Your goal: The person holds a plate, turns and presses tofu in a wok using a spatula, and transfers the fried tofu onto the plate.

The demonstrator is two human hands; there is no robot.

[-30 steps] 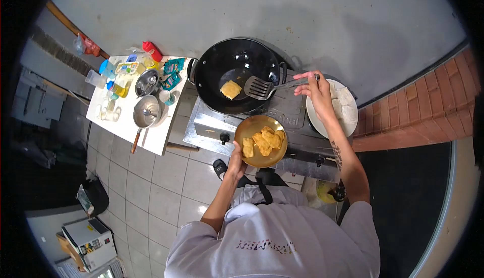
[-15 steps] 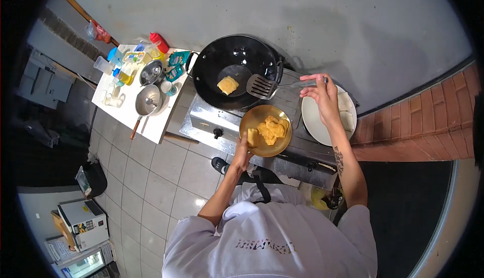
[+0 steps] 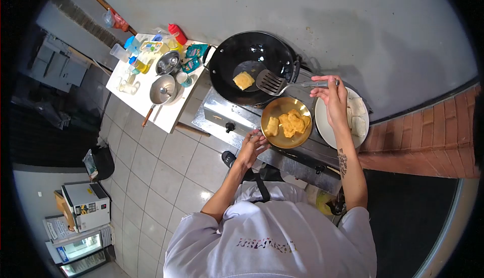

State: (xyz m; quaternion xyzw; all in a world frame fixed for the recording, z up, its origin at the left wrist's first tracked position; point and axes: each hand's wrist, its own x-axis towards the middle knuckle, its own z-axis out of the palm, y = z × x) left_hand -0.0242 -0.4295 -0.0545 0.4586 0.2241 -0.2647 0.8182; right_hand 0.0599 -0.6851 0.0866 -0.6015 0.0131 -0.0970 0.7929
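My right hand (image 3: 333,99) grips the grey handle of a slotted spatula (image 3: 272,83), whose blade hangs over the near right side of a black wok (image 3: 227,84). A square, pale golden piece of food (image 3: 243,80) lies in the wok, left of the blade. A gold-coloured plate (image 3: 287,144) with several golden-yellow fried pieces (image 3: 292,123) rests at the stove's front, below the wok. My left hand (image 3: 251,149) is at the plate's lower left rim, fingers apart; whether a fingertip still touches the rim I cannot tell.
A white plate (image 3: 326,127) with pale flat pieces stands on the steel stove (image 3: 217,109), right of the gold plate. On the left, a white table (image 3: 161,116) holds a saucepan (image 3: 161,89), a metal bowl, bottles and green packets. A brick ledge (image 3: 403,147) borders the right.
My left hand has come off the gold plate, its thumb no longer over the rim. The plate sits slightly closer to the wok. The view has shifted; the spatula stays over the wok.
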